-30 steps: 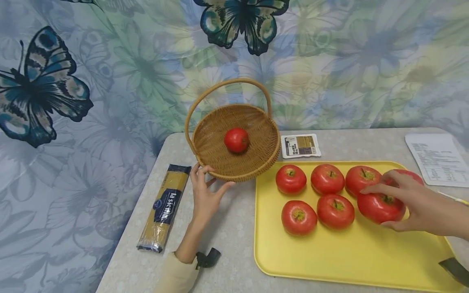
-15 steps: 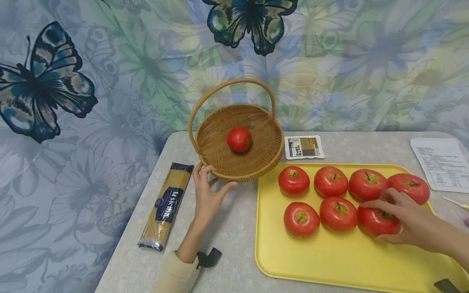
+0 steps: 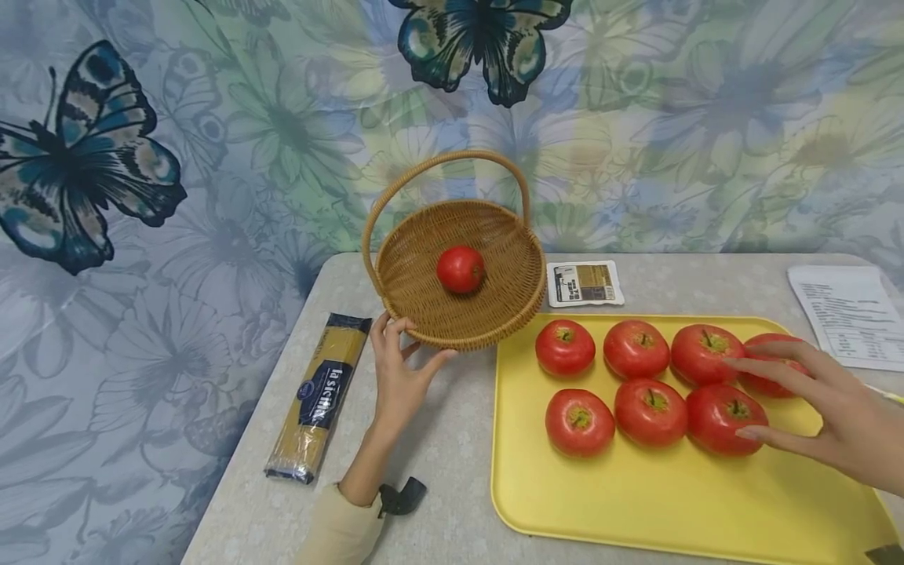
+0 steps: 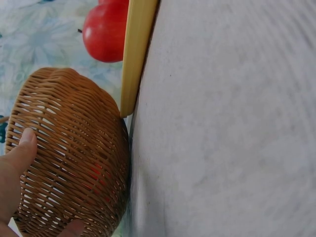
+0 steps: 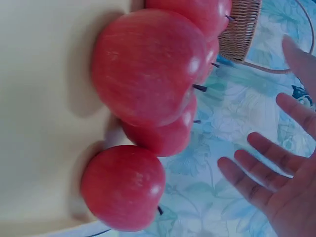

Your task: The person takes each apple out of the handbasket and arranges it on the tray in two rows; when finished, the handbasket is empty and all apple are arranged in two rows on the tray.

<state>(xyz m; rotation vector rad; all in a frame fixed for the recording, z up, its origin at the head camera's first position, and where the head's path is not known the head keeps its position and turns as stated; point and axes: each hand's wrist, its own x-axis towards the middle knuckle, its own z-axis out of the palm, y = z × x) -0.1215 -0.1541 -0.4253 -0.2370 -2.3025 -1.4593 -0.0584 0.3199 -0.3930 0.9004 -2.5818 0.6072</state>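
My left hand (image 3: 402, 379) grips the near-left rim of a wicker basket (image 3: 494, 306), which leans back with its mouth toward me. In the left wrist view the thumb (image 4: 24, 148) lies along the woven outer wall. One red apple (image 3: 461, 269) sits inside the basket. Two rows of red apples (image 3: 651, 412) stand on a yellow tray (image 3: 636, 494), stems up. Spread fingers of my right hand (image 3: 840, 412) hover over the tray's right end, nearest the front-right apple (image 3: 726, 420) and partly covering the back-right apple (image 3: 766, 377). In the right wrist view the fingers are apart from the apples.
A spaghetti pack (image 3: 319, 399) lies on the table left of the left forearm. Behind the tray lie a small white packet (image 3: 585, 283) and, at the right, a printed sheet (image 3: 847, 314). A patterned cloth (image 3: 282, 157) hangs behind the table.
My right hand has let go of the front-right apple, its fingers spreading as it rises up and to the right. That apple stays on the tray. The left hand and basket keep their place.
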